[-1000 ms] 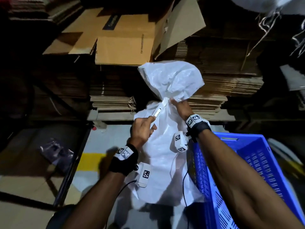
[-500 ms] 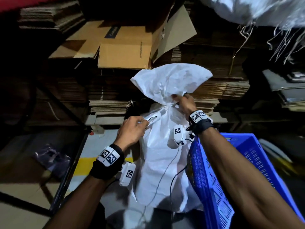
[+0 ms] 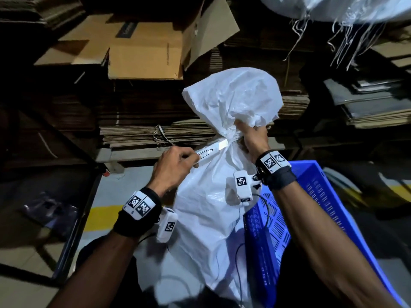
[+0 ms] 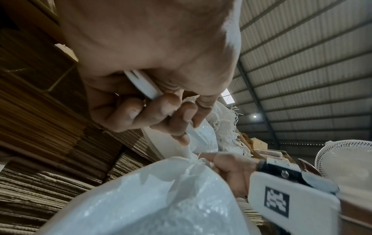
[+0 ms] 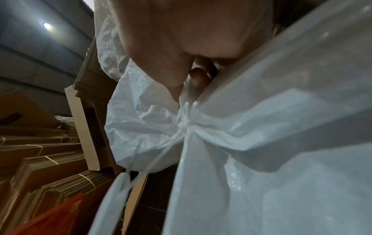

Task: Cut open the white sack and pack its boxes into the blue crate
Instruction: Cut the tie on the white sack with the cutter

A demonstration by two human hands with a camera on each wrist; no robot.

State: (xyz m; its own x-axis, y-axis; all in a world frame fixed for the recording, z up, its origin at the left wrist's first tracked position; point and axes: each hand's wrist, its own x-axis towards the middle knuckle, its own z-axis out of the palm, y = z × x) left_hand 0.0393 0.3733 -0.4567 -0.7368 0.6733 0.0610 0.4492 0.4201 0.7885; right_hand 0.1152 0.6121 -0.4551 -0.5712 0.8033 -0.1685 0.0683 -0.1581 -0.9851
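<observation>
White woven plastic, the sack (image 3: 206,196) stands upright on the floor, touching the blue crate's (image 3: 329,210) left wall. The right hand (image 3: 253,138) pinches its tied neck; the left hand (image 3: 171,167) grips a white cutter (image 3: 211,151), tip at the knot.

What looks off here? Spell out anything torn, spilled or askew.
Nothing is spilled or damaged. The white sack is tied shut at its neck, where the right hand grips it and the left hand holds a white cutter to the tie. Only oddity: frayed threads dangle from another sack overhead.
</observation>
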